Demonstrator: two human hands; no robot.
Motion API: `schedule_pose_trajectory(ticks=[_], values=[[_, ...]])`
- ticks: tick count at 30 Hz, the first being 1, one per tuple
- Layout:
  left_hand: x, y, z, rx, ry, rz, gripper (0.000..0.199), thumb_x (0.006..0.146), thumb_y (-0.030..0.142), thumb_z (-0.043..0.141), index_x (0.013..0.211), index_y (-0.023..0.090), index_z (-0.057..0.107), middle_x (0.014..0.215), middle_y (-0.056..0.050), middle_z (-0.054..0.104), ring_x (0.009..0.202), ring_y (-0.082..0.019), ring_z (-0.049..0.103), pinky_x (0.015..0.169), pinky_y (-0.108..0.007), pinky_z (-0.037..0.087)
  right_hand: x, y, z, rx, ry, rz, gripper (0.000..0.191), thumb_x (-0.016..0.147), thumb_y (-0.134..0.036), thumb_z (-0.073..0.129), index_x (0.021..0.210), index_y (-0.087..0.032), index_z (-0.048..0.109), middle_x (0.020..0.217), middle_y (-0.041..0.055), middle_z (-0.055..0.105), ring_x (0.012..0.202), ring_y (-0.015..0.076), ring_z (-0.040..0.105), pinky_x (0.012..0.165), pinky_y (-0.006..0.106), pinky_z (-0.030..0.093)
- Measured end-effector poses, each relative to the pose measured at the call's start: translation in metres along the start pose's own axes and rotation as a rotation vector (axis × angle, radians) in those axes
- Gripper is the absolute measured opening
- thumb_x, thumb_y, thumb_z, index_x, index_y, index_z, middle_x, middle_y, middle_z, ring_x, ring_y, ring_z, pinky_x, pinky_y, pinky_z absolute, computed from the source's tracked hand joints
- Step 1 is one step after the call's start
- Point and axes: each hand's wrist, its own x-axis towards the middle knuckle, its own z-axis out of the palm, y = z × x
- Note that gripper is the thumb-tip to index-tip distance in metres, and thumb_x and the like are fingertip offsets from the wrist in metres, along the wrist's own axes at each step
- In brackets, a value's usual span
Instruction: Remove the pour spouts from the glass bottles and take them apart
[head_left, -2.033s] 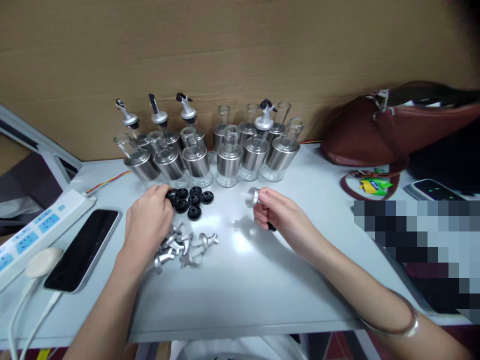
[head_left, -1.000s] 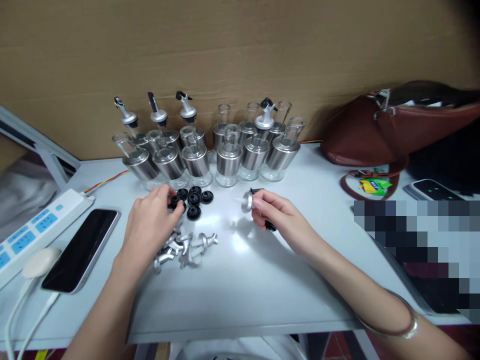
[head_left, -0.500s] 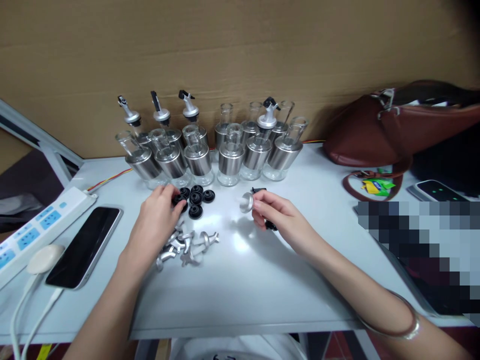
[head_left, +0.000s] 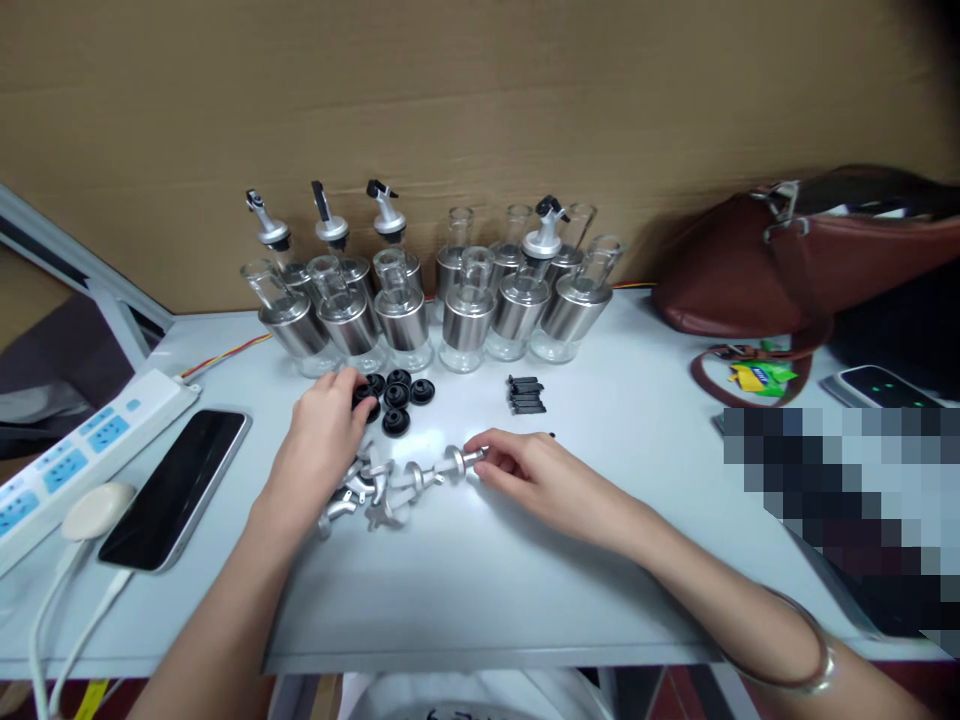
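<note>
My left hand (head_left: 319, 440) rests at the left edge of a cluster of black stoppers (head_left: 397, 396), its thumb and fingertips closed round one black stopper (head_left: 367, 398). My right hand (head_left: 544, 480) pinches a silver pour spout (head_left: 454, 461) by its narrow end, low over the table, with its round flange facing left. Just left of it lies a heap of loose silver spouts (head_left: 390, 495). Beyond my right hand several small black flip caps (head_left: 526, 394) lie in a row.
Two rows of glass bottles (head_left: 466, 318) with steel bands stand at the back, several topped with pourers (head_left: 386, 215). At left are a power strip (head_left: 105, 440) and a phone (head_left: 176, 490). A brown bag (head_left: 720, 265) and a pixelated device (head_left: 847, 500) occupy the right.
My right hand has brought the spout down and left, beside the heap, uncovering the row of black caps. The left hand stays at the stoppers.
</note>
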Motion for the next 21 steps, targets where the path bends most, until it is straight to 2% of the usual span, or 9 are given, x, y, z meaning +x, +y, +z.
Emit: schedule_pose_trajectory(ticks=[5,10,15,21], values=[[0.001,-0.001,0.001,-0.015,0.009,-0.005,0.018,0.084,0.023,0.051,0.099,0.014,0.057,0.097,-0.011,0.065,0.092,-0.025,0.062,0.083,-0.034,0.047,-0.002,0.001,0.002,-0.029,-0.004,-0.093,0.032,0.092,-0.023,0.044,0.120,-0.016,0.058,0.080,0.0049,0.066,0.069,0.0156,0.058,0.066,0.028,0.044],[0.004,-0.007,0.002,-0.066,-0.045,-0.032,0.018,0.080,0.024,0.054,0.096,0.016,0.057,0.095,-0.009,0.063,0.083,-0.023,0.062,0.078,-0.034,0.049,-0.002,0.004,0.003,-0.084,-0.003,-0.253,0.038,0.094,-0.020,0.038,0.129,-0.016,0.054,0.103,0.0106,0.067,0.089,0.0193,0.060,0.083,0.036,0.047],[0.003,-0.005,0.001,-0.006,-0.029,-0.001,0.017,0.079,0.023,0.054,0.094,0.016,0.058,0.093,-0.009,0.065,0.087,-0.026,0.063,0.081,-0.035,0.048,-0.004,0.001,0.007,-0.140,-0.065,-0.342,0.038,0.096,-0.021,0.034,0.130,-0.016,0.052,0.097,0.0106,0.064,0.087,0.0198,0.059,0.081,0.036,0.048],[-0.001,-0.003,-0.002,0.051,-0.034,-0.017,0.022,0.083,0.029,0.048,0.099,0.018,0.059,0.098,-0.009,0.067,0.086,-0.027,0.064,0.076,-0.037,0.048,-0.007,-0.005,0.011,-0.111,-0.096,-0.385,0.042,0.095,-0.018,0.035,0.136,-0.014,0.045,0.109,0.0128,0.062,0.097,0.0202,0.057,0.089,0.037,0.047]])
